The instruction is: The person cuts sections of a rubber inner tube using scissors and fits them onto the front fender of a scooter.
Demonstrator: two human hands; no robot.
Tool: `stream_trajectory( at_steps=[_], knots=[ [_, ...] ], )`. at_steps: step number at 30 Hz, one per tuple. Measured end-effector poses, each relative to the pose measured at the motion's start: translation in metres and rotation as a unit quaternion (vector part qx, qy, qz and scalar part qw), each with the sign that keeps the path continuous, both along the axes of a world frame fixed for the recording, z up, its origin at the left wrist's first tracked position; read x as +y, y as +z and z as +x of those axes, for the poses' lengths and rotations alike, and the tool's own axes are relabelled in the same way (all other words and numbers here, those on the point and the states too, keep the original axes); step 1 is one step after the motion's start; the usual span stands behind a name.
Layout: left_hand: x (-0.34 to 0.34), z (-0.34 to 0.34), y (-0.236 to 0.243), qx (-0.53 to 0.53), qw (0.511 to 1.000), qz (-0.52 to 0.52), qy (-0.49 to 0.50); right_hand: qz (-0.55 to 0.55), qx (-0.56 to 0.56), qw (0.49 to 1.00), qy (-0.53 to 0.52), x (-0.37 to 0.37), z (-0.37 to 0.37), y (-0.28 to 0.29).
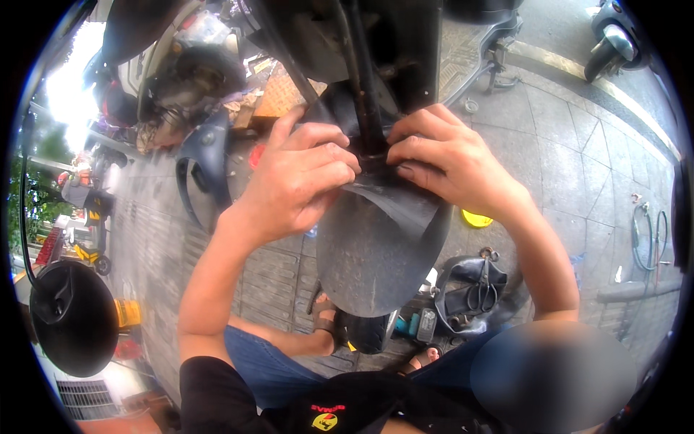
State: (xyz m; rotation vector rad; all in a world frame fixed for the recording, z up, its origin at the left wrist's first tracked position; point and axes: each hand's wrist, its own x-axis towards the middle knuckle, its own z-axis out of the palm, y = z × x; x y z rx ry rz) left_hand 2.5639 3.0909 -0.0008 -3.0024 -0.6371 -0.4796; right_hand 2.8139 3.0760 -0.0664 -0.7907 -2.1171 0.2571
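Observation:
A dark grey front mudguard [383,253] hangs in the middle, its rounded end pointing toward me. The black steering stem [363,87] of a scooter comes down into its upper part. On the stem's left, my left hand [300,177] is closed on the mudguard, fingers curled over its upper edge and the thumb hidden. My right hand [448,155] grips the mudguard from the right, bent fingertips close beside the stem and thumb pressed near its base. Both hands sit at about the same height, with the stem between them.
Below the mudguard lie a black tray-like piece [463,293] with scissors and a teal power tool [408,324], near my sandalled feet. A yellow round lid [476,218] is on the paving. Left stands a blue-grey fairing panel [207,166]; a hose [643,239] lies right. A mirror [74,318] juts in.

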Motion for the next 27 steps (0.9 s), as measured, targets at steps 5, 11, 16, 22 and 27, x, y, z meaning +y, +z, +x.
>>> stream_trajectory(
  at_steps=[5,11,16,22,27],
  knots=[
    [0.001,0.000,0.003,0.015,1.000,0.002,0.002,-0.014,-0.009,1.000,-0.013,0.002,-0.003,-0.003],
    [0.013,-0.008,-0.017,-0.011,1.000,0.002,0.026,-0.039,-0.022,0.999,-0.003,0.023,-0.005,-0.009],
    [0.006,-0.007,-0.021,-0.002,0.998,0.006,0.062,-0.075,0.014,0.997,0.009,0.024,-0.011,-0.013],
    [0.003,-0.004,-0.018,0.010,0.997,0.036,0.064,-0.071,0.018,0.997,-0.001,0.023,-0.013,-0.013],
    [0.007,-0.002,-0.006,0.058,0.997,0.040,0.039,-0.060,0.008,0.998,0.006,0.023,-0.013,-0.010]
  ],
)
